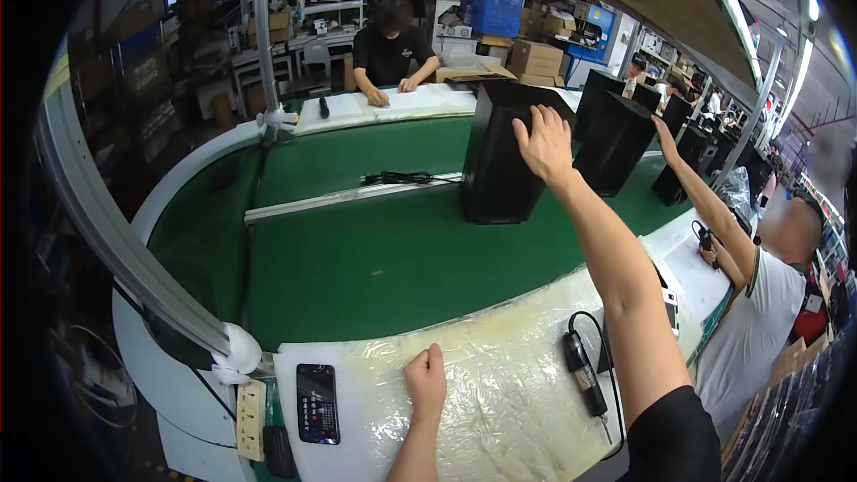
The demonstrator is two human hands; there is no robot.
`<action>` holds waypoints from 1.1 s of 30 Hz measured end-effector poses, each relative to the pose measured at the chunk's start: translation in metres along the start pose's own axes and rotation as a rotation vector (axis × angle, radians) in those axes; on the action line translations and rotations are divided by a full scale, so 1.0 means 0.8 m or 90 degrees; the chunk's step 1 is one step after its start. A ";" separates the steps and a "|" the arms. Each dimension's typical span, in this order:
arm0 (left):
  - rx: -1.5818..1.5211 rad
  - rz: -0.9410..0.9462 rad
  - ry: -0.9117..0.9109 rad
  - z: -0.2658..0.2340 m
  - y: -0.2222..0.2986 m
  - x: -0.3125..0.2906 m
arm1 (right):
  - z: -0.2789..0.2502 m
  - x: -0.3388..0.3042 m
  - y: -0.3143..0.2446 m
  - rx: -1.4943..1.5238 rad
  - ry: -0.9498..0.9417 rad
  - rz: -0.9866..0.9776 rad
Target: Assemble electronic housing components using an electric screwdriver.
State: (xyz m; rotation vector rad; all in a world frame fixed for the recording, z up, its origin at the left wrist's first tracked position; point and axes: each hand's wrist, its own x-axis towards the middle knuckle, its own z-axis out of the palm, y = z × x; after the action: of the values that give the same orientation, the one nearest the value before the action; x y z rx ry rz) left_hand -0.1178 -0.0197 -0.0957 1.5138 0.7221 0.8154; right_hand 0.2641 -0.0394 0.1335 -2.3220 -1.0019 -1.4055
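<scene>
A tall black box (497, 161), which looks like a speaker cabinet, stands upright on the green conveyor belt (375, 259). My right hand (546, 145) lies against its upper right side with fingers stretched out and apart. Closer to me, my left hand (426, 381) is curled into a fist above the film-covered work surface (500, 366), thumb up; nothing shows in it. On that surface, a black corded electric screwdriver (583, 373) rests to the right of my left hand. A dark phone (318, 403) lies to the left.
Behind the first box come more black boxes (616, 143); a co-worker's hand (665, 138) reaches to one. A coiled black cable (399, 178) lies by a pale rail (348, 198). Another person (393, 54) works across the belt. A metal post (125, 223) rises at left, near a power strip (251, 419).
</scene>
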 end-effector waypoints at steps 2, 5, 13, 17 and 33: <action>-0.002 -0.005 0.001 -0.002 -0.003 0.001 | -0.038 -0.013 -0.012 0.002 0.066 -0.029; -0.006 -0.015 0.004 -0.004 -0.010 0.002 | -0.101 -0.026 0.005 0.004 -0.055 -0.084; -0.094 -0.082 -0.004 0.011 -0.037 0.005 | -0.157 -0.035 0.034 0.159 -0.267 -0.107; -0.115 -0.069 0.006 0.008 -0.026 0.003 | -0.200 -0.123 -0.024 0.190 -0.364 -0.198; -0.106 0.133 0.285 -0.087 0.026 -0.056 | -0.398 -0.346 -0.109 0.560 -0.117 0.325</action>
State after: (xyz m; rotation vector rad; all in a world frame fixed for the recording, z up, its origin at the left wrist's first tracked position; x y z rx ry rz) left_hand -0.2012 -0.0197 -0.0757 1.2804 0.8043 1.3658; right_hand -0.0939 -0.2624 0.0463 -1.8300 -0.7583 -0.4166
